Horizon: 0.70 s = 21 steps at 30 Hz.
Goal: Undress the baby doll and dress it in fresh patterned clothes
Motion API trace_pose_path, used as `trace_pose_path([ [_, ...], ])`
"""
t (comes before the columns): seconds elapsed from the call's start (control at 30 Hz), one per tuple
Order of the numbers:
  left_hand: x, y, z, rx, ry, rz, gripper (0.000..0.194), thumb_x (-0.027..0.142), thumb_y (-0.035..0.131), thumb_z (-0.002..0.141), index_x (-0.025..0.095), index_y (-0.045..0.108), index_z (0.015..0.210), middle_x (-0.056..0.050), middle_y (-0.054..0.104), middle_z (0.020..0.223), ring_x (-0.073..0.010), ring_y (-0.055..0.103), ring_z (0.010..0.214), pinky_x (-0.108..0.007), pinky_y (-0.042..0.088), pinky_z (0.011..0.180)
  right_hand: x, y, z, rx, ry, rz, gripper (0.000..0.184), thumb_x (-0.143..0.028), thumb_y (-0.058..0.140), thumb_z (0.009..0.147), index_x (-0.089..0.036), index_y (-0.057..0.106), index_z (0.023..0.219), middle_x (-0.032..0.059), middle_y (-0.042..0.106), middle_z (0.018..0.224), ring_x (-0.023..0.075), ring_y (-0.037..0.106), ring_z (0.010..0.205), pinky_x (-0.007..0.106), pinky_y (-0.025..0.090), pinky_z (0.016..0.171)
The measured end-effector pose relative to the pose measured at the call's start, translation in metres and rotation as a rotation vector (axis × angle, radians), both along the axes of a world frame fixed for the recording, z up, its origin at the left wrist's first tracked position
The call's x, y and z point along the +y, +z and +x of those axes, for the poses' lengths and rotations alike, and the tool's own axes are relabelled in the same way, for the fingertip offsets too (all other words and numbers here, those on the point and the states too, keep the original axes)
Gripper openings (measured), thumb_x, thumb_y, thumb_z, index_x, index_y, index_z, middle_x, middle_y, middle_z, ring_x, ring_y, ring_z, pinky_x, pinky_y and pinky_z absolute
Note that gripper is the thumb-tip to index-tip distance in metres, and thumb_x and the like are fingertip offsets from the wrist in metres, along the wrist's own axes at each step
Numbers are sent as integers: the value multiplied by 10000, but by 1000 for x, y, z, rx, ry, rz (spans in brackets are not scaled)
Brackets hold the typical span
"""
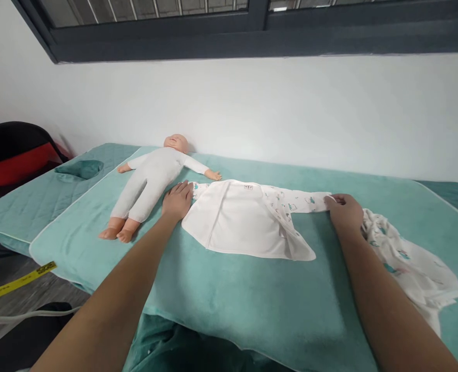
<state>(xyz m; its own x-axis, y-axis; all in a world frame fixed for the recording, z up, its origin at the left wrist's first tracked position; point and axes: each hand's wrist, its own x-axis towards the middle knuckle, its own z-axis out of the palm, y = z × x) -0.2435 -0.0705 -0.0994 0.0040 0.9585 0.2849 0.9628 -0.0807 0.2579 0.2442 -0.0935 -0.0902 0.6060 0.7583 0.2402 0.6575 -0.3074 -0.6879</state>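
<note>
A white baby top with small printed motifs lies spread open on the green bed cover, its plain inside facing up. My left hand rests on the end of its left sleeve, fingers stretched out and flat. At the opposite cuff, my right hand pinches the sleeve's end between thumb and fingers. Just left of the top, a baby doll in a white body suit lies on its back, arms spread. Crumpled printed baby clothing sits beside my right forearm, partly hidden by it.
The green cover spans the bed, which stands against a white wall under a dark window frame. A green pillow lies at the left end. Beyond it is a black and red chair. Yellow tape appears at lower left.
</note>
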Motion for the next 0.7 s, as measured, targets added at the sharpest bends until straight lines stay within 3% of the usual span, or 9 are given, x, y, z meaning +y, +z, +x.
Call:
trace_pose_path([
  [0.23, -1, 0, -1, 21, -21, -22, 454, 370, 321, 978, 300, 534, 1373, 1, 453, 1494, -267, 381, 1390, -508, 296, 1139, 3, -4, -1, 259, 104, 196, 350, -270, 484, 812, -109, 501, 1122, 162, 650, 1020, 165, 584, 799, 223, 456, 677],
  [0.47, 1, -1, -2, 30, -5, -34, 473, 370, 304, 980, 257, 534, 1378, -12, 471, 1481, -249, 388, 1389, -480, 295, 1153, 13, -2, 1, 338, 229, 322, 334, -159, 412, 748, -154, 414, 1082, 135, 628, 980, 149, 570, 804, 233, 454, 744],
  [0.7, 3, -1, -2, 89, 30, -73, 489, 387, 277, 982, 284, 516, 1396, 24, 443, 1500, -227, 366, 1408, -455, 326, 1149, 28, -12, 8, 263, 271, 367, 374, -99, 408, 674, -206, 461, 1029, 72, 648, 943, 170, 614, 839, 301, 483, 808],
])
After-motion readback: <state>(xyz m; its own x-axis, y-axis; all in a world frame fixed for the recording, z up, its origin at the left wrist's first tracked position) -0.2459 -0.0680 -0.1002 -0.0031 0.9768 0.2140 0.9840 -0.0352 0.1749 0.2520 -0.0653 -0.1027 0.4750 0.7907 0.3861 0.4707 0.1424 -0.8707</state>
